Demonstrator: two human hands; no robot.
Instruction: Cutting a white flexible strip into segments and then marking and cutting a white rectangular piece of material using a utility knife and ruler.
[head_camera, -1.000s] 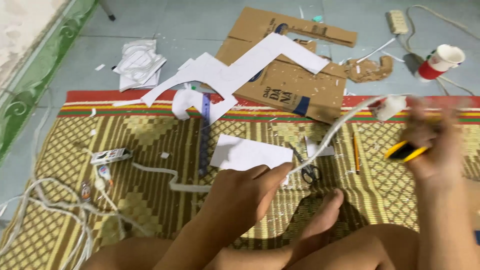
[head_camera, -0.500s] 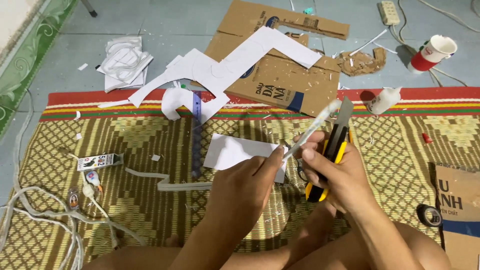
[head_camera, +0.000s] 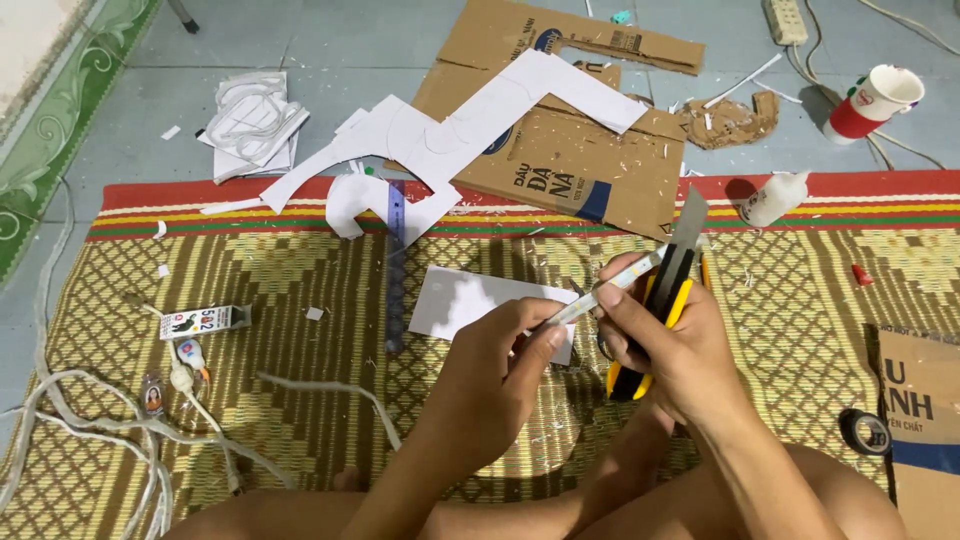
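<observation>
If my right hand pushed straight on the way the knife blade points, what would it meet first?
Probably the white glue bottle at the mat's red edge, up and right of the right hand and yellow utility knife; depth is unclear.

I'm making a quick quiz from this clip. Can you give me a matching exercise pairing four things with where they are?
Things:
1. utility knife
2. paper cup
3. glue bottle
4. tape roll

Places:
A. lying on the mat's red border
B. in the right hand
C. on the mat beside the cardboard at the right edge
D. on the tiled floor, top right

Pairs: 1-B, 2-D, 3-A, 4-C
</observation>
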